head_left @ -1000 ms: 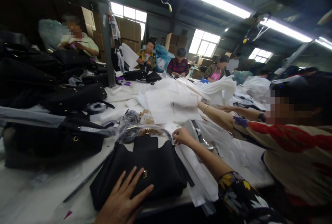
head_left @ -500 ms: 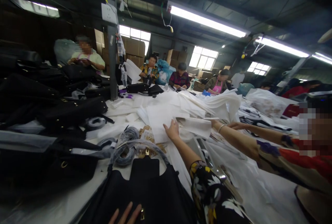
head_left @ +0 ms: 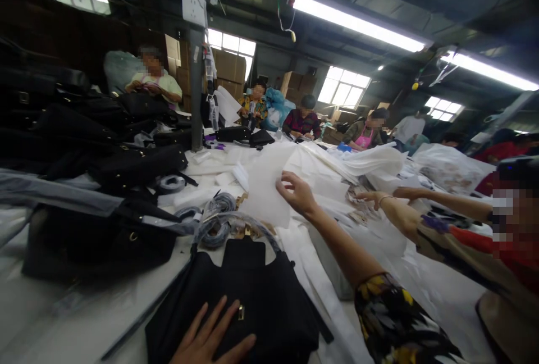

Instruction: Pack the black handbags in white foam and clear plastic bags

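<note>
My left hand (head_left: 210, 339) lies flat with fingers spread on a black handbag (head_left: 248, 291) at the near edge of the white table (head_left: 54, 319). The bag has a gold clasp and a handle wrapped in clear plastic. My right hand (head_left: 297, 192) reaches forward over the table and pinches a white fabric dust bag (head_left: 267, 187) from a heap of the same. Its fingers are closed on the sheet's edge.
A co-worker's arms (head_left: 400, 206) reach into the white heap from the right. Black handbags (head_left: 105, 156) are piled on the left, one in plastic (head_left: 92, 235). Grey coiled cords (head_left: 214, 212) lie behind my bag. A post (head_left: 196, 72) stands mid-table; several people sit beyond.
My right hand moved from beside the bag's handle out to the white heap and took hold of a sheet, lifting it. My left hand stayed on the bag.
</note>
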Tool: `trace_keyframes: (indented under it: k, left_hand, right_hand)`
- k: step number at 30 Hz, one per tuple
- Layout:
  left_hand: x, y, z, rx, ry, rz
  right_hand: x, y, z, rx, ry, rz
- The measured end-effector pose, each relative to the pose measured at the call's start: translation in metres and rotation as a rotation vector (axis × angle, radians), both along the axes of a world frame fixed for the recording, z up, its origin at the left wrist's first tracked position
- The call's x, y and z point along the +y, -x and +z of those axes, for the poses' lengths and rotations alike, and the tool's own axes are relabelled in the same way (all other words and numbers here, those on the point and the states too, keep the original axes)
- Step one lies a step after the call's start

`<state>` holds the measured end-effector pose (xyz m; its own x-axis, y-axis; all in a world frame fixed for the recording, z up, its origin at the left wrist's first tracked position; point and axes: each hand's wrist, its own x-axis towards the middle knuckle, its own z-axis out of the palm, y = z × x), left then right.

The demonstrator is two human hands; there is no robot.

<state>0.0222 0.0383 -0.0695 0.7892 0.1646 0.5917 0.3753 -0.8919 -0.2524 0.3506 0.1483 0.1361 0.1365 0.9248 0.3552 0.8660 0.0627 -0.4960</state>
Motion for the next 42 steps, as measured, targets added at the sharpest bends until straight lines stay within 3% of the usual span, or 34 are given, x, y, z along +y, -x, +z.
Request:
trace_keyframes:
  k: [2,5,7,10,14,21,27,29,33,35,37,40,42]
  left_hand:
    - [-0.009,0.001,0.013,0.014,0.159,0.045]
    - [-0.02,0.002,0.028,0.089,0.355,0.064]
    - [-0.023,0.003,0.029,0.106,0.417,0.036]
    - [-0.026,0.007,0.019,0.042,0.416,0.023]
    - [-0.03,0.011,0.011,-0.006,0.406,0.067]
    - [-0.028,0.005,0.042,0.148,0.667,0.01]
    - [-0.038,0.012,0.043,0.103,0.488,0.013]
    - [-0.052,0.017,0.053,0.052,0.451,0.032]
    - [-0.07,0.015,0.093,-0.043,0.523,-0.021]
    - [-0.059,0.006,0.107,-0.05,0.58,-0.051]
    - [-0.035,-0.003,0.107,-0.032,0.541,-0.075]
    - [0.004,-0.01,0.086,0.055,0.473,-0.039]
    - [0.018,-0.008,0.07,0.072,0.47,-0.027]
  right_hand:
    - [-0.047,0.027,0.004,-0.147,-0.011,0.23]
    - [-0.115,0.068,-0.012,-0.348,0.07,0.617]
    - [-0.147,0.09,-0.035,-0.379,0.166,0.707]
    - [-0.174,0.109,-0.073,-0.384,0.31,0.656]
    - [-0.185,0.116,-0.104,-0.403,0.388,0.571]
    - [-0.192,0.123,-0.119,-0.432,0.374,0.371]
    - [-0.195,0.124,-0.123,-0.411,0.347,0.403]
    - [-0.195,0.125,-0.124,-0.407,0.34,0.413]
    - [-0.195,0.129,-0.131,-0.398,0.345,0.412]
    - [-0.195,0.131,-0.135,-0.385,0.344,0.408]
    - [-0.196,0.132,-0.135,-0.356,0.331,0.403]
    - [-0.194,0.128,-0.125,-0.26,0.356,0.423]
    - [-0.19,0.119,-0.114,-0.156,0.412,0.458]
